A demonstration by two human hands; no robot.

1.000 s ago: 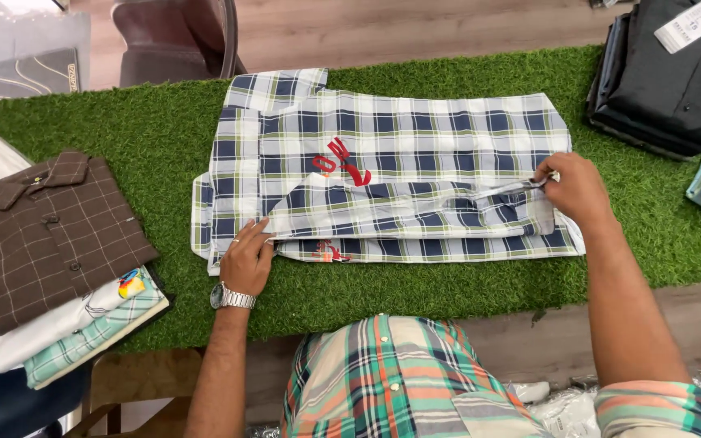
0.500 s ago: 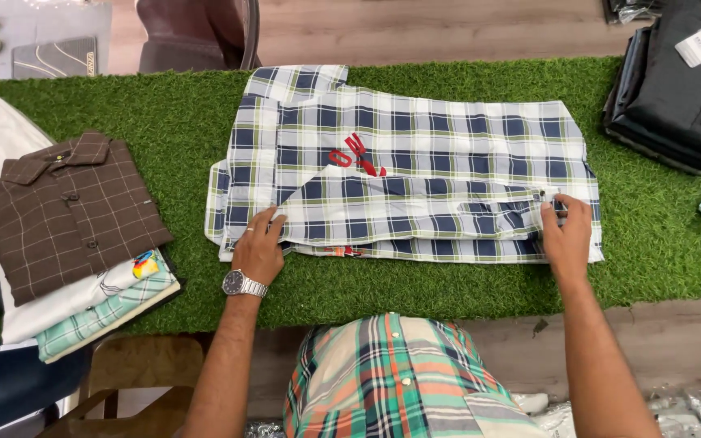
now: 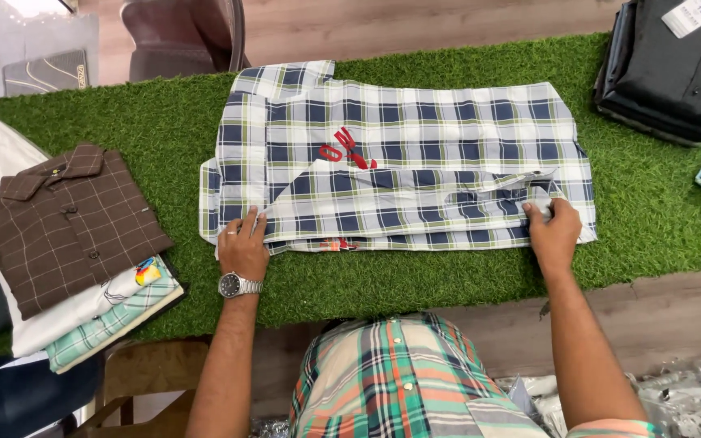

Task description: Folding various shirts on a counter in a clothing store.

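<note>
Shirt point(image 3: 415, 154), plaid, lies flat on the grass mat point(image 3: 659, 211), left hand point(image 3: 242, 246) pressing its near-left edge open-palmed, right hand point(image 3: 553, 229) pinching the near-right fold, apparently keeping the crease straight.

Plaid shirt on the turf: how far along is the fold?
Done: the blue-and-white plaid shirt lies flat on the green turf mat, with a sleeve laid across its near part. In hand: the left hand presses the near left edge, and the right hand pinches the sleeve end at the near right. Left: it is still wide, not yet a compact stack like the brown checked shirt on its pile.
</note>
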